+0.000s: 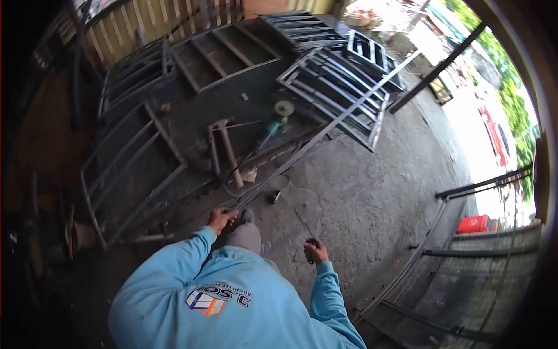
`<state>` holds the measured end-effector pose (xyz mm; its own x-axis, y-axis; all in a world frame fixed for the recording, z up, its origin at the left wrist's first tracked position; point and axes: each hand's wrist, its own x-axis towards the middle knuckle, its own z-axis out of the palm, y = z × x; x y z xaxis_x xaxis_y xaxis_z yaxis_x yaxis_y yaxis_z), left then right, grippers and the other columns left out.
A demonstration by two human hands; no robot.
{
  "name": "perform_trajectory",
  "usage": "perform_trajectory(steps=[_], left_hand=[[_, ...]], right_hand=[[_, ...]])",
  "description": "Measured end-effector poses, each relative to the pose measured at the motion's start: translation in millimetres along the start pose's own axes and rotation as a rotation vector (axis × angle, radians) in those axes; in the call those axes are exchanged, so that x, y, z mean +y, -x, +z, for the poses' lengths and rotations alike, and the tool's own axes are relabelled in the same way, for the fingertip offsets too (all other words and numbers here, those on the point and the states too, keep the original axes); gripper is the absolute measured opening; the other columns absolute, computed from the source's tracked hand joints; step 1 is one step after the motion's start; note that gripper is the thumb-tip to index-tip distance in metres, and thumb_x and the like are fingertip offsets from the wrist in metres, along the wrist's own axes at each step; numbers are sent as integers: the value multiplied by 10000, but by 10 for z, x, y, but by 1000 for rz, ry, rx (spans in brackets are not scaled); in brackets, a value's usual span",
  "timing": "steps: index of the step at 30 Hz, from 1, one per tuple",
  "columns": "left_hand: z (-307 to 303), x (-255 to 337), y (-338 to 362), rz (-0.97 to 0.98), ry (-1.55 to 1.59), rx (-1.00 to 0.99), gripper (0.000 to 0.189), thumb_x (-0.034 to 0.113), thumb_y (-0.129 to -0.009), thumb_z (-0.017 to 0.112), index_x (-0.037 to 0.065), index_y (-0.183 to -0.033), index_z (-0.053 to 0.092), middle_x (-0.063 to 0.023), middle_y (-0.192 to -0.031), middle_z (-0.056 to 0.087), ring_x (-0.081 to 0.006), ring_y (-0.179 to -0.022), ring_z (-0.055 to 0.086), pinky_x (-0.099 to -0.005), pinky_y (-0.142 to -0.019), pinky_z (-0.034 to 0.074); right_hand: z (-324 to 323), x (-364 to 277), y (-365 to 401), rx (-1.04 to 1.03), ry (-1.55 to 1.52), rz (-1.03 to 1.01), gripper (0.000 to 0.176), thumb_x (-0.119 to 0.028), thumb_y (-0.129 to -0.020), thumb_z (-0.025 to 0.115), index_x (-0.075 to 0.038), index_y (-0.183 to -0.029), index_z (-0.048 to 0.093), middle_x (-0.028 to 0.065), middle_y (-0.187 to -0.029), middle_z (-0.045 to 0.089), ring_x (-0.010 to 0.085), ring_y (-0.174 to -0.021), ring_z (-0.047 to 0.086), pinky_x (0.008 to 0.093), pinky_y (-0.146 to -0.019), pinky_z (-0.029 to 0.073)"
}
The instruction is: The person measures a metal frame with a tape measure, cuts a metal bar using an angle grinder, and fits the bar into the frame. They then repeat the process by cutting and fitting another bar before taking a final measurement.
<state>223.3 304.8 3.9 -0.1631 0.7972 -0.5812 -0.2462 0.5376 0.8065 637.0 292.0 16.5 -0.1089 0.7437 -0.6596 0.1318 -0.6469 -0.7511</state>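
Observation:
My left hand (221,220) is closed around the near end of a long, thin metal bar (343,118), which runs up and right across a metal frame. My right hand (315,251) is held out to the right over the concrete floor, its fingers curled around a small dark object; I cannot tell what it is. A thin dark line rises from beside that hand. On the floor between and beyond my hands lies a small dark and silver item (276,196). Further off rests a teal angle grinder (271,132) with a pale round disc.
A slatted metal frame (331,90) lies ahead, with further welded frames (224,55) behind it and at left (133,157). A rusty steel piece (228,152) stands near the grinder. At right are a metal gate-like frame (465,254) and a red box (474,224).

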Motion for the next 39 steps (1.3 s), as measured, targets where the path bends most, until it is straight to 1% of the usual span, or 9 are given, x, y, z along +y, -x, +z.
perform_trajectory(steps=[2, 4, 8, 10, 13, 20, 27, 30, 39], left_hand=[[-131, -37, 94, -36, -173, 95, 334, 309, -778, 816, 9, -849, 686, -39, -779, 679, -105, -653, 615, -270, -587, 490], [-166, -184, 195, 573, -780, 486, 367, 291, -802, 795, -29, -923, 661, -93, -885, 684, -141, -752, 628, -291, -661, 505], [227, 392, 707, 515, -751, 437, 327, 233, -818, 774, -27, -975, 653, -106, -960, 682, -160, -850, 638, -309, -741, 518], [413, 257, 755, 263, 87, 1, 213, 149, -830, 747, -9, -952, 672, -100, -978, 681, -169, -880, 647, -306, -800, 518], [532, 303, 840, 314, 15, 86, 121, 100, -846, 719, 3, -912, 689, -90, -955, 683, -162, -900, 648, -297, -819, 516], [466, 223, 832, 207, -90, 234, 160, 77, -800, 763, 0, -908, 674, -57, -892, 677, -131, -850, 641, -288, -765, 517], [426, 130, 915, 244, 339, 341, 155, 64, -840, 712, 20, -963, 629, -40, -844, 656, -116, -786, 620, -275, -730, 518], [337, -126, 870, 158, 486, 585, 93, 68, -888, 650, 12, -956, 619, -42, -825, 654, -93, -726, 600, -245, -672, 504], [406, -330, 515, 208, 294, 820, 120, 95, -859, 701, 4, -915, 646, -12, -747, 639, -66, -661, 570, -235, -607, 471]], right_hand=[[284, -637, -1, -123, 222, 87, 383, -218, -817, 714, -54, -1149, 615, 49, -910, 648, 168, -749, 619, 320, -629, 509], [545, -777, -186, -296, 374, -213, 426, -213, -806, 723, -63, -1187, 603, 61, -986, 655, 186, -807, 620, 339, -698, 515], [1268, -1352, -254, -574, 715, -507, 394, -206, -803, 712, -57, -1149, 599, 71, -924, 631, 213, -798, 605, 365, -712, 503], [1602, -1576, -221, -870, 812, -545, 412, -176, -781, 722, -20, -1140, 595, 106, -948, 645, 188, -796, 612, 344, -717, 502], [1864, -1644, -345, -987, 838, -386, 380, -163, -782, 715, -10, -1111, 599, 107, -883, 639, 191, -786, 610, 346, -705, 502], [2124, -1994, -666, -1239, 1051, -521, 476, -197, -761, 733, -20, -1182, 601, 169, -942, 676, 294, -866, 665, 394, -751, 526], [2329, -2164, -911, -1365, 1001, -395, 534, -252, -744, 747, -13, -1197, 595, 194, -977, 675, 352, -870, 663, 408, -764, 534], [2237, -2212, -1113, -1250, 1150, -586, 501, -284, -740, 734, -40, -1162, 619, 188, -963, 675, 365, -872, 658, 430, -777, 535], [1665, -2830, -1829, -1078, 1406, -656, 428, -246, -710, 709, -111, -1114, 666, 164, -981, 652, 349, -903, 646, 428, -809, 529]])
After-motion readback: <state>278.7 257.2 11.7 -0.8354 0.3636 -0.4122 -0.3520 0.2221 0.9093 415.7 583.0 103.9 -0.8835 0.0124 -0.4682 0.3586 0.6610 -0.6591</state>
